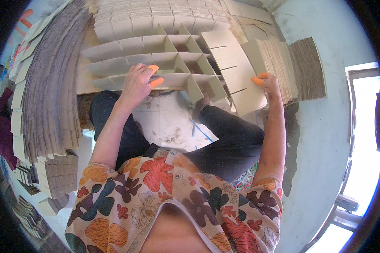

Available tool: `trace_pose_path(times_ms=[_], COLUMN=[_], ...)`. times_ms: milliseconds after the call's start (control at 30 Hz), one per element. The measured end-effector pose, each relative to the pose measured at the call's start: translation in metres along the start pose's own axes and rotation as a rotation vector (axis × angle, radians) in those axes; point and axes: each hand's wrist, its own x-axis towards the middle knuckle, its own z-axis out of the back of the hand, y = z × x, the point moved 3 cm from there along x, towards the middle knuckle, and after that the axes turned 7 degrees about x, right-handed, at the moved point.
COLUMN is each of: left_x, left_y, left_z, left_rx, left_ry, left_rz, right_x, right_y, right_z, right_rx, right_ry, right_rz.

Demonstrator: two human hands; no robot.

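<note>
Orange covers sit on some fingertips of both my hands. My right hand (270, 85) pinches the right edge of a slotted cardboard strip (229, 63), which is tilted beside a partly assembled cardboard divider grid (177, 65). In the grid, several long strips run left to right, standing on edge, and shorter cross strips are slotted into them at the right, forming cells. Just above the nearest long strip is my left hand (137, 83), thumb and forefinger apart with nothing seen between them. Its other fingers are curled and partly hidden.
Tall stacks of cardboard strips (50, 84) line the left side. Another row of strips (160, 14) lies behind the grid, and more stacks (278, 67) stand at the right, near a pale wall (325, 126). My bent legs (232, 135) are below the grid.
</note>
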Motion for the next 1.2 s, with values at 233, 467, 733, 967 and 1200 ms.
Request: trace_pose_path(times_ms=[233,467,733,967,1200], left_x=[-0.006,-0.007,-0.009,-0.016,-0.015], left_y=[0.005,0.005,0.008,0.020,0.011], left_z=[-0.003,-0.003,0.008,0.020,0.017], left_rx=[0.030,0.005,-0.033,-0.013,-0.052], left_ry=[0.013,0.004,-0.075,-0.122,-0.129], left_rz=[0.028,0.050,0.064,0.086,0.086], right_x=[-0.009,-0.022,-0.014,-0.026,-0.031], right_y=[0.010,0.026,0.015,0.057,0.111], right_z=[-0.009,-0.016,0.001,0.038,-0.005], right_rx=[0.254,0.156,0.558,0.406,0.098], right_ry=[-0.004,-0.011,-0.074,-0.315,-0.319], right_rz=[-0.046,-0.032,-0.014,0.224,0.241])
